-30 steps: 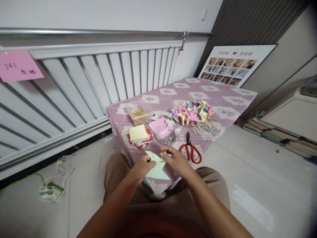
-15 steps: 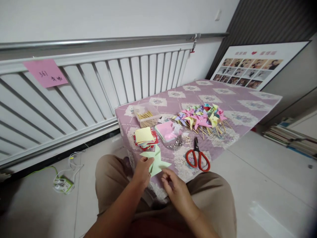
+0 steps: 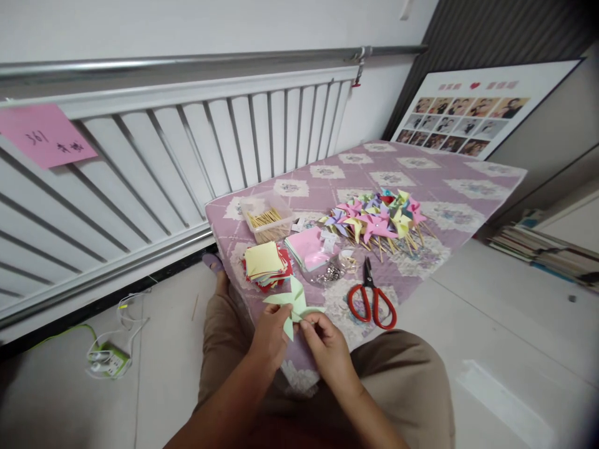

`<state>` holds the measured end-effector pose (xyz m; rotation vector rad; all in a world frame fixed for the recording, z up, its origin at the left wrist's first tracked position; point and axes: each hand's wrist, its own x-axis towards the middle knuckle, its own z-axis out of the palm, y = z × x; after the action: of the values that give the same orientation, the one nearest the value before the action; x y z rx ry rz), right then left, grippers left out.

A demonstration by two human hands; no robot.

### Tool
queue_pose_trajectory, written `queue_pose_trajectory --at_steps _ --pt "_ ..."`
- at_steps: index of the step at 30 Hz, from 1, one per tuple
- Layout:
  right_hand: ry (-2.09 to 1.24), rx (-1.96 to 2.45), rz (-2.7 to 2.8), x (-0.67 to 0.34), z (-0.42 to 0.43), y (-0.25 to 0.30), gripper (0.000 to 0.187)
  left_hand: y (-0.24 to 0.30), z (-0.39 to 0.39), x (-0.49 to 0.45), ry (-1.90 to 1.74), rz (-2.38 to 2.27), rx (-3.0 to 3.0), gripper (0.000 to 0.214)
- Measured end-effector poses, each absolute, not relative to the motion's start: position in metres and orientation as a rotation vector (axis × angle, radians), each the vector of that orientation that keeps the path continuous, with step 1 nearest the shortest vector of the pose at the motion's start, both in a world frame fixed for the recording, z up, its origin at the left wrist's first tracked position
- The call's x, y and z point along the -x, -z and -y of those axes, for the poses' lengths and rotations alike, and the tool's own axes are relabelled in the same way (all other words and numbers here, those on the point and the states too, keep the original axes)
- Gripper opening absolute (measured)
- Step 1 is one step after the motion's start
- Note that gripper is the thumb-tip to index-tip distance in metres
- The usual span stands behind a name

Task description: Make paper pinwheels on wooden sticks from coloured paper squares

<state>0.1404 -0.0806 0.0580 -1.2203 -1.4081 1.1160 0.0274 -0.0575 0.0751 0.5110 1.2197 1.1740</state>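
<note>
A light green paper pinwheel (image 3: 296,292) is in both hands over the near corner of the table. My left hand (image 3: 272,333) pinches it near its middle, thumb on top. On its lower right side, my right hand (image 3: 326,343) is closed with thumb and forefinger on the paper. Just beyond lies a stack of coloured paper squares (image 3: 262,259), yellow on top. Beside it are pink paper sheets (image 3: 303,244) and a clear bag of small metal pins (image 3: 331,272). Red-handled scissors (image 3: 371,305) rest to the right of my right hand.
A clear plastic box (image 3: 274,234) holds thin wooden sticks. Many coloured pinwheels on sticks (image 3: 378,224) are heaped on the patterned tablecloth (image 3: 393,179). A white radiator (image 3: 196,149) runs along the wall. A green power strip (image 3: 115,360) with cables lies on the floor.
My right hand has moved up and left and now grips the green pinwheel's paper. The view has shifted slightly, and my left leg has moved, showing a slipper.
</note>
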Motion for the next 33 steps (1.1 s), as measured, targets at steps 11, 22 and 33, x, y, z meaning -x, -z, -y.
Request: queue_pose_trajectory --at_steps 11,22,33 --pt "-1.173 1.265 1.234 -0.137 0.063 -0.055 0.026 -0.064 0.053 -0.03 -1.229 -1.204 -0.433 0.026" --pt "-1.087 1.319 1.329 -0.139 0.059 -0.053 0.024 -0.07 0.051 -0.032 -1.249 -1.225 -0.387 0.03" --pt "-1.105 1.339 1.326 -0.139 0.057 -0.052 0.027 -0.064 0.05 -0.035 -1.17 -1.371 -0.468 0.028"
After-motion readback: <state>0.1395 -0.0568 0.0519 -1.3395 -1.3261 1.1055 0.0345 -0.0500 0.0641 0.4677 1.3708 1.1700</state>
